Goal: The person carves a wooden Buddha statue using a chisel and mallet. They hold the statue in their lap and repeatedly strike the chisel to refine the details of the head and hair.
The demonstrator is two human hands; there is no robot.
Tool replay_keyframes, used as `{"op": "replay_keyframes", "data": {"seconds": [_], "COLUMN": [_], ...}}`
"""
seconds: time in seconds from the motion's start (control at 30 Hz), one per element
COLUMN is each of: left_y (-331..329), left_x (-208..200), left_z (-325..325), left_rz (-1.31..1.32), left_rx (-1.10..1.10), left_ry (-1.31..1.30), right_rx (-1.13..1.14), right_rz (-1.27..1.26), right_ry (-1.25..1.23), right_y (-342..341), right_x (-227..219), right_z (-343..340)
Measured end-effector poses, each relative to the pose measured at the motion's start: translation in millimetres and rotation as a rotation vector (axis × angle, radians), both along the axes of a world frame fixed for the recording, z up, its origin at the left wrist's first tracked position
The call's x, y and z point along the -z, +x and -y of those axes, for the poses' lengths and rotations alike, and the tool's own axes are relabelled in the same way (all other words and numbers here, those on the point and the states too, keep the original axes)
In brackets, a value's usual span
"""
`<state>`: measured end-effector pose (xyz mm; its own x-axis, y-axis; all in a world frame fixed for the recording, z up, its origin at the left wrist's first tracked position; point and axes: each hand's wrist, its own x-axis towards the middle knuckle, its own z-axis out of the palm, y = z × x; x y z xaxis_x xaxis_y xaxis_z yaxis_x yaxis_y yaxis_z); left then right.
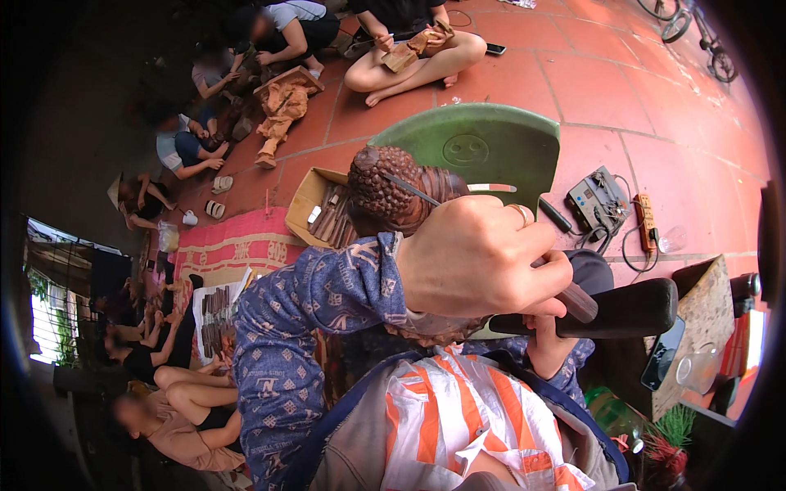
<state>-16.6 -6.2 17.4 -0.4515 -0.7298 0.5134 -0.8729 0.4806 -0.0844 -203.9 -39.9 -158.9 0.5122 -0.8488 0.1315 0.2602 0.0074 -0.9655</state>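
Observation:
My left hand (483,258), with a ring on one finger, is closed around a chisel. The chisel's thin metal blade (412,190) lies against a dark wooden carving of a head (383,188) covered in small round curls. Past my fingers sticks out its brown handle (578,303). Just below, my right hand (547,345) is closed on a black paddle-shaped mallet (614,313), which hides most of its fingers. The lower part of the carving is hidden behind my left hand and sleeve.
Beyond the carving stands a green plastic chair (508,135). A cardboard box (304,204) of tools is left of it. To the right are a control box (599,200), a power strip (645,221) and a phone (663,352). Several people sit carving, near another wooden figure (282,110).

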Motion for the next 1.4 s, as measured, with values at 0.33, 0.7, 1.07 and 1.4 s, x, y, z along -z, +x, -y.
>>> {"op": "replay_keyframes", "data": {"seconds": [0.33, 0.7, 1.07, 1.4], "left_y": [-3.5, -5.3, -12.5, -11.0], "left_x": [-2.0, -12.2, -9.7, -13.6], "left_z": [0.5, 1.7, 4.6, 4.2], "left_rz": [-0.051, -0.151, -0.193, -0.226], "left_rx": [-0.008, -0.001, -0.005, -0.014], "left_ry": [-0.033, -0.128, -0.166, -0.163], "right_rx": [0.047, 0.091, 0.116, 0.114], "right_rz": [-0.181, 0.048, 0.095, 0.116], "right_ry": [-0.140, -0.184, -0.285, -0.262], "right_y": [-14.1, -7.4, -3.7, -5.8], "right_x": [14.0, -18.4, -49.2, -53.3], "right_z": [3.9, 21.8, 38.2, 39.5]}}
